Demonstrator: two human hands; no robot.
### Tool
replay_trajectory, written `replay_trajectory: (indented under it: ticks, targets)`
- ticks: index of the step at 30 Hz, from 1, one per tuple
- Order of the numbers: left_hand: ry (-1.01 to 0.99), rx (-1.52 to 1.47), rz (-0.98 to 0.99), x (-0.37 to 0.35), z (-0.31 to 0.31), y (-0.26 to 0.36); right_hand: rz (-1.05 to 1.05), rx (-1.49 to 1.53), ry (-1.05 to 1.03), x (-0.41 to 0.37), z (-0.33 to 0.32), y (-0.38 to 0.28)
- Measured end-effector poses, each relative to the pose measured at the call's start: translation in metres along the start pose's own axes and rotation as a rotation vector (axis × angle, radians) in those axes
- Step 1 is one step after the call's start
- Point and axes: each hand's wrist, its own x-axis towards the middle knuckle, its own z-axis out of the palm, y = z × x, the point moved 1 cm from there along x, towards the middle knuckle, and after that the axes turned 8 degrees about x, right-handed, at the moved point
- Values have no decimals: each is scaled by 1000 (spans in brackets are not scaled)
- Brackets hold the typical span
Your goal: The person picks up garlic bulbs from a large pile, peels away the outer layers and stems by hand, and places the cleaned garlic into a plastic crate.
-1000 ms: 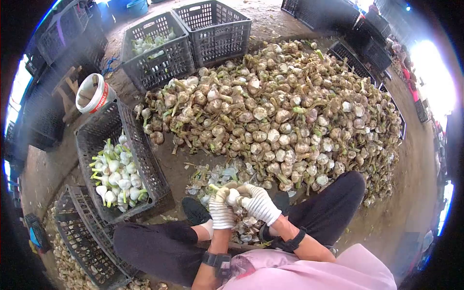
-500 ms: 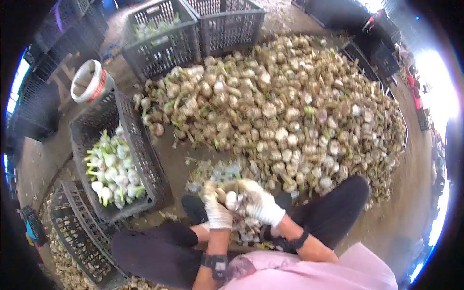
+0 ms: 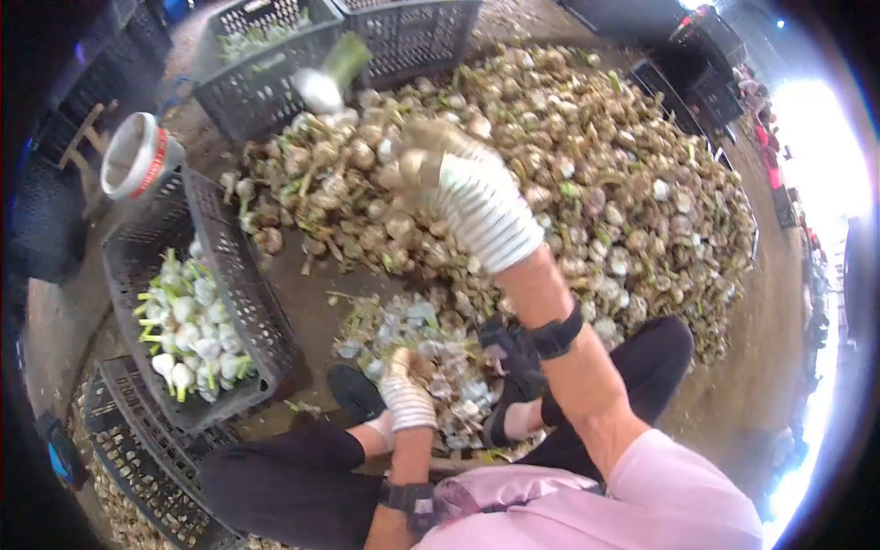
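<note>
A white garlic bulb (image 3: 319, 92) with a green stem, smeared by motion, hangs in the air in front of the far left crate, apart from both hands. My right hand (image 3: 472, 197), in a striped white glove with soiled fingertips, reaches out over the big garlic heap (image 3: 568, 229). Its blurred fingers look apart, with no bulb seen between them. My left hand (image 3: 406, 394), gloved too, is low between my legs, beside the pile of papery skins and trimmings (image 3: 449, 367). Its fingers are curled; whether they hold something is hidden.
A black crate (image 3: 243, 321) of cleaned white bulbs with green stems stands at left, with a white bucket (image 3: 133, 160) behind it. Another crate (image 3: 266, 87) holding green-stemmed pieces stands at the far left of the heap. Below left lies a crate (image 3: 137, 458) with bulbs around it.
My hands, together on a white bulb before, have separated. The right swung forward and left over the heap; a bulb is now airborne. The left dropped slightly and stayed near the skins.
</note>
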Motion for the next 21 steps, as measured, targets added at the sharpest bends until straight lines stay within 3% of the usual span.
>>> replay_trajectory:
  ticks: [2,4,7,8,9,11,12,15,18,19,21]
  targets:
    - [7,-40,8,2,-1,3,-87,-167,-39,-9,-14,-19]
    - [5,-33,-28,5,-2,1,80,-412,-50,-24,-61,-10]
    - [11,-40,-27,-1,1,6,132,-1354,-32,-73,-147,59]
    - [10,-33,-28,-3,3,7,379,-1763,-62,-98,-157,80]
    - [29,-29,-28,-4,5,7,600,-1833,-97,-119,-169,100]
    - [40,-1,-21,-7,8,8,715,-1792,-106,-153,-209,152]
    - [41,6,-10,-9,10,9,578,-1885,-173,-160,-203,157]
    - [9,46,21,-11,9,6,481,-1919,-196,-161,-192,174]
    - [28,84,17,-14,12,5,528,-1768,-265,-171,-186,202]
    - [20,82,5,-16,12,5,556,-1653,-175,-177,-176,206]
    - [-11,86,32,-10,8,2,648,-1632,-317,-193,-149,211]
